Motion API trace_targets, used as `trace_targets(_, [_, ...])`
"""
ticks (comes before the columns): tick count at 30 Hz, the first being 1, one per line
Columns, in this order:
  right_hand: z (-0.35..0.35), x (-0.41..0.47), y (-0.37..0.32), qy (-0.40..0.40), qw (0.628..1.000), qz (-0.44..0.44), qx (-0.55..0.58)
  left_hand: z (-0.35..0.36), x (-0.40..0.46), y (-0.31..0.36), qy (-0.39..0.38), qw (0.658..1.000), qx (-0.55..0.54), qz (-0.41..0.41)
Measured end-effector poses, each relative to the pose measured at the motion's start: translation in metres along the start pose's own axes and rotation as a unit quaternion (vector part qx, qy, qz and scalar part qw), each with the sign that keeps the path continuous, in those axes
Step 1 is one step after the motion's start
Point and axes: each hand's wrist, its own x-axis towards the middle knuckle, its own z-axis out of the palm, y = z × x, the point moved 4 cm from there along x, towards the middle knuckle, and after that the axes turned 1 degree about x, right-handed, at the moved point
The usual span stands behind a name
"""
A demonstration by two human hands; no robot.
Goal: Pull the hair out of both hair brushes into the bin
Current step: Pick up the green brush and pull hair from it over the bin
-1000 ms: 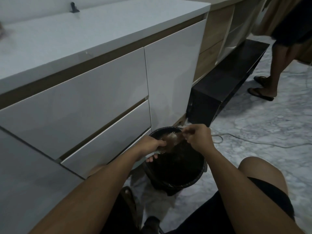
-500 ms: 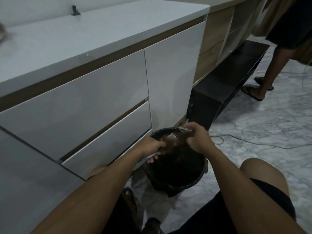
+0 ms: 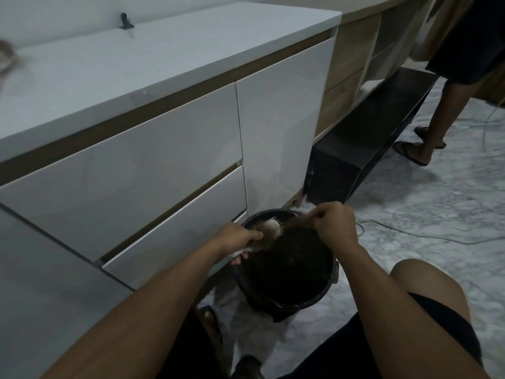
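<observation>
Fingers [image 3: 318, 214] of the right hand [image 3: 334, 224] pinched soft, light hair [image 3: 293, 221] over the bin [image 3: 332, 272]; left hand [image 3: 236, 237] gripped the stiff brush [image 3: 270, 228].

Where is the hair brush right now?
In the head view, the hair brush is low and central, in the left hand, over the black bin beside the white cabinet.
</observation>
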Motion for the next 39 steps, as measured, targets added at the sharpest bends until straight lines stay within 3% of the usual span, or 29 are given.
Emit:
trace_targets(2, [0.002,0.000,0.002,-0.015,1.000,0.010,0.004,-0.002,-0.001,0.001,0.006,1.000,-0.003,-0.003])
trace_targets(6, [0.017,-0.009,-0.006,-0.159,0.987,-0.005,0.024,-0.002,-0.004,0.006,0.011,1.000,0.002,-0.001])
trace_targets(8, [0.022,-0.015,-0.013,-0.189,0.980,-0.015,0.066,-0.001,-0.005,0.008,0.011,1.000,0.009,-0.002])
trace_targets(11, [0.024,-0.022,-0.026,-0.180,0.974,-0.089,0.102,0.002,-0.006,0.013,0.008,1.000,0.017,0.002])
trace_targets(18, [0.031,-0.020,-0.026,-0.117,0.980,-0.155,-0.036,0.007,-0.006,0.022,-0.006,0.999,0.043,0.021])
trace_targets(29, [0.017,-0.011,-0.010,-0.043,0.992,-0.055,-0.102,-0.002,-0.002,0.006,0.017,0.999,0.044,0.009])
trace_targets(36, [0.028,-0.024,-0.029,-0.167,0.976,-0.135,0.036,0.001,-0.003,0.017,0.028,0.998,0.049,0.009])
trace_targets(39, [0.029,-0.031,-0.039,-0.176,0.969,-0.167,0.043,0.003,-0.002,0.019,0.023,0.998,0.053,0.011])
